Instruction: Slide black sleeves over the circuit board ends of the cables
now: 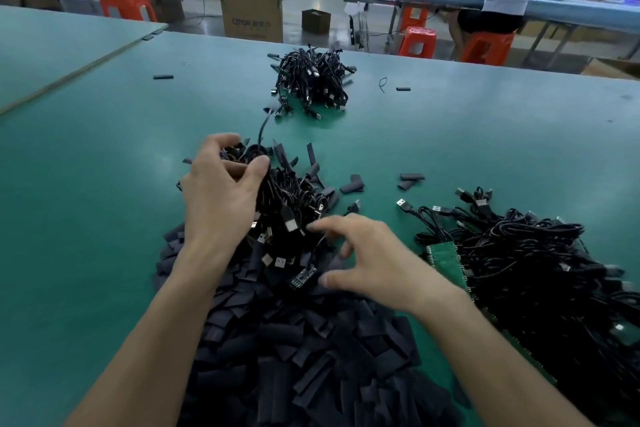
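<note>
Head view: pick-up geometry

Left hand (221, 194) grips the cable bundle (289, 192) over the sleeve pile (311, 357) at the worktop (104, 184) near edge. Right hand (374, 263), fingers spread, holds nothing; the circuit board end (303, 276) lies just left of its thumb.

Soft overhead light, wide-angle edge bending, possibly slight blur

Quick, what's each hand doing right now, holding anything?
Left hand: grips the tangled bundle of black USB cables.
Right hand: open, fingers spread over the pile of flat black sleeves, holding nothing.
</note>
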`<state>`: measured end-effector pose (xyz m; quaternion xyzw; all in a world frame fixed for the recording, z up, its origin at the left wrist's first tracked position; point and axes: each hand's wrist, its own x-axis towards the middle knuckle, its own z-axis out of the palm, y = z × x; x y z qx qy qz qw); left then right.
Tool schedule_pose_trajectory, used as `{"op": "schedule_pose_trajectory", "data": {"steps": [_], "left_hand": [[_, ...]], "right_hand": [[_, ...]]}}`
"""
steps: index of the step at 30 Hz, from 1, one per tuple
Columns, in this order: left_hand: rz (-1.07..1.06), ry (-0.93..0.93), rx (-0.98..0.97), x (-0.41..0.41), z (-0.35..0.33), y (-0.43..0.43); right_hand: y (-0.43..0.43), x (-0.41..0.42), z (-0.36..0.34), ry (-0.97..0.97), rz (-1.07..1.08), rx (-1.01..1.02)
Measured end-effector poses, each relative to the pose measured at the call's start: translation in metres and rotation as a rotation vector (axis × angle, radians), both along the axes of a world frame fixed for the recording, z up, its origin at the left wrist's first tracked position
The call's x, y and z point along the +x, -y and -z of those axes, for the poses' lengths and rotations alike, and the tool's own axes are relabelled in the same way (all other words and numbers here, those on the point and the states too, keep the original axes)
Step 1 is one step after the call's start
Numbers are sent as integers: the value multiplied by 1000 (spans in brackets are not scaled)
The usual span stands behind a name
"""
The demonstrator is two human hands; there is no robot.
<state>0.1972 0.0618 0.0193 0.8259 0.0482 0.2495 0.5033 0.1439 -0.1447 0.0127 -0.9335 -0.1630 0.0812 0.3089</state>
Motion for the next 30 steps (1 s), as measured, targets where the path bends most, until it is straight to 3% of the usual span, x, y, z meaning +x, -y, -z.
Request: {"op": "schedule_pose_trajectory", "data": {"steps": [5,11,16,24,30], "left_hand": [[53,-85,-146,2,2,1],[181,-162,204,-4,2,5],[164,-215,261,-8,-3,9],[99,-78,247,-7,-5,11],[132,8,171,-5,-4,11]], "right_hand": [[-8,-5,11,11,-80,-137],[-9,-2,9,212,-45,-64],[-6,0,11,50,-162,-112],[-9,-4,12,80,-184,-168],[-4,0,18,35,-155,-96]]}}
